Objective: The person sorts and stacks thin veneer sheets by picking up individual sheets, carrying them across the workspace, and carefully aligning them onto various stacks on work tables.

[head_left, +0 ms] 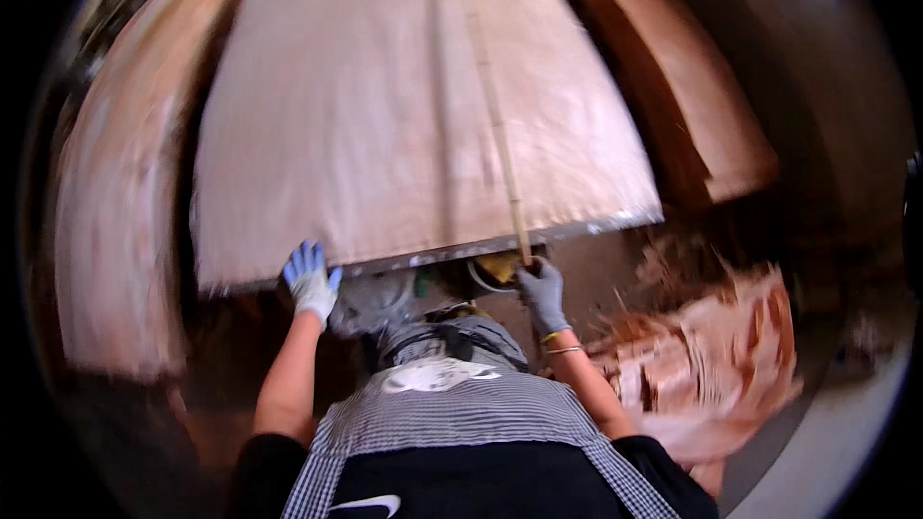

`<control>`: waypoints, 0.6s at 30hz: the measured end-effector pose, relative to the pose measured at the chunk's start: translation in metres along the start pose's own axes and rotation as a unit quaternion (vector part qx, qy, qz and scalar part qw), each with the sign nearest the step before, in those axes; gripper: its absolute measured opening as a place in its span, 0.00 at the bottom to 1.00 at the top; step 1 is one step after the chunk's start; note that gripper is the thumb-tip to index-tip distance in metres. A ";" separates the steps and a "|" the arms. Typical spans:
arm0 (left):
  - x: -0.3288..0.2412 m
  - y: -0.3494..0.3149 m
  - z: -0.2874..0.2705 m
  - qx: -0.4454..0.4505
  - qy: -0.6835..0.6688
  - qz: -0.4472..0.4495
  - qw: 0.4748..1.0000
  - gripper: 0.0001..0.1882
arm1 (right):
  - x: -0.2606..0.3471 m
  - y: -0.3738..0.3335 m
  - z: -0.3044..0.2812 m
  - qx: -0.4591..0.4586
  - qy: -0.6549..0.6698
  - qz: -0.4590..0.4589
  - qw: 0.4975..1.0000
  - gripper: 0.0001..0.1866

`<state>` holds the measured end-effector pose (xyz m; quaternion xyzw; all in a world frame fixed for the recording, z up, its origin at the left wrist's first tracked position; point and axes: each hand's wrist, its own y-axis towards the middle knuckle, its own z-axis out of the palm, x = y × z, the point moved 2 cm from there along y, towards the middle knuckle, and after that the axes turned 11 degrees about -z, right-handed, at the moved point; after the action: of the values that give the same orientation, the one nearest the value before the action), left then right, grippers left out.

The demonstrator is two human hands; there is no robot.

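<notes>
Before me lies a large, pinkish-brown wood veneer sheet [356, 106], flat on a table whose near edge runs just ahead of my waist. My left hand [312, 281], in a white glove with blue fingers, rests at that edge with its fingers spread. A grey glove covers my right hand [544, 293], closed around the near end of a long, thin bamboo stick [500, 139]. The stick stretches away over the veneer, right of its middle. A dark lengthwise band, perhaps a shadow, crosses the sheet left of the stick.
Stacked veneer [125, 183] stands left of the table, and another veneer stack [683, 67] lies to the right. Torn veneer scraps [716, 356] are heaped by my right elbow. Beneath the table edge are a bucket [490, 274] with something yellow and a clear plastic bag [370, 298].
</notes>
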<state>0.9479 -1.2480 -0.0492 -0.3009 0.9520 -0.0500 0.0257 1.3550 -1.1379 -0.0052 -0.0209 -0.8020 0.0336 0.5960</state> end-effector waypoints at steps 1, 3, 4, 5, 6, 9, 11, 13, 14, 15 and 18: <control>-0.008 0.005 -0.011 0.008 -0.015 0.016 1.000 0.34 | -0.016 0.012 -0.004 0.000 0.010 -0.019 1.000 0.08; -0.004 0.003 -0.024 -0.002 -0.026 0.002 1.000 0.33 | -0.025 0.034 0.002 0.026 0.017 -0.041 0.999 0.07; 0.005 -0.006 -0.017 -0.016 -0.023 -0.014 1.000 0.33 | -0.013 0.042 0.007 0.039 0.008 -0.045 0.998 0.07; 0.017 -0.022 -0.006 -0.023 -0.021 -0.041 0.999 0.33 | -0.016 0.053 0.014 0.066 0.029 -0.027 0.997 0.07; 0.025 -0.035 0.002 -0.030 -0.021 -0.060 0.998 0.33 | -0.019 0.065 0.020 0.084 0.048 -0.009 0.995 0.08; 0.054 -0.102 0.014 -0.006 -0.048 -0.120 0.992 0.33 | -0.006 0.113 0.038 0.134 -0.013 -0.078 0.988 0.08; 0.081 -0.159 0.025 0.047 -0.055 -0.180 0.981 0.33 | 0.002 0.147 0.042 0.126 -0.239 -0.199 0.942 0.10; 0.115 -0.222 0.051 0.149 -0.055 -0.277 0.948 0.33 | 0.045 0.141 0.058 0.083 -0.426 -0.314 0.845 0.14; 0.133 -0.248 0.066 0.208 -0.059 -0.326 0.921 0.33 | 0.063 0.133 0.066 0.076 -0.473 -0.318 0.818 0.12; 0.150 -0.269 0.084 0.250 -0.058 -0.359 0.897 0.33 | 0.060 0.128 0.071 0.076 -0.425 -0.336 0.837 0.11; 0.251 -0.365 0.224 0.372 0.008 -0.371 0.851 0.33 | 0.047 0.083 0.122 0.128 -0.320 -0.309 0.887 0.09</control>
<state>0.9689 -1.7073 -0.2362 -0.5995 0.6796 -0.4090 0.1074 1.2242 -1.0554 -0.0016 0.3161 -0.9038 -0.0449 0.2851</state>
